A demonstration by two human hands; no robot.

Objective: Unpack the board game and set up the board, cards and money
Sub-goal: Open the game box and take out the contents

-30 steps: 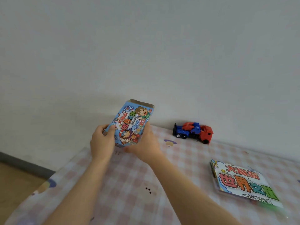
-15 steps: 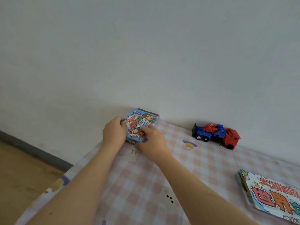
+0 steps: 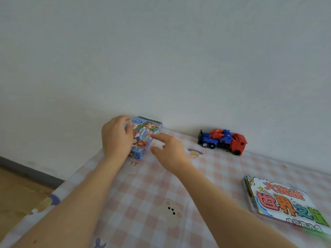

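My left hand (image 3: 116,138) grips the seemingly empty box (image 3: 146,133) on the table (image 3: 143,194), right hand (image 3: 170,149) slack; next, I unfold the board (image 3: 286,203).

The middle of the worktop (image 3: 143,203) lies bare. The wall (image 3: 179,68) closes its far side, with the game box (image 3: 145,135) and the toy truck (image 3: 223,141) set against it, well apart. The folded board (image 3: 286,203) blocks the right edge.

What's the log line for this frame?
left hand: grips game box on table | right hand: open, beside box | folded board: flat on table, right side
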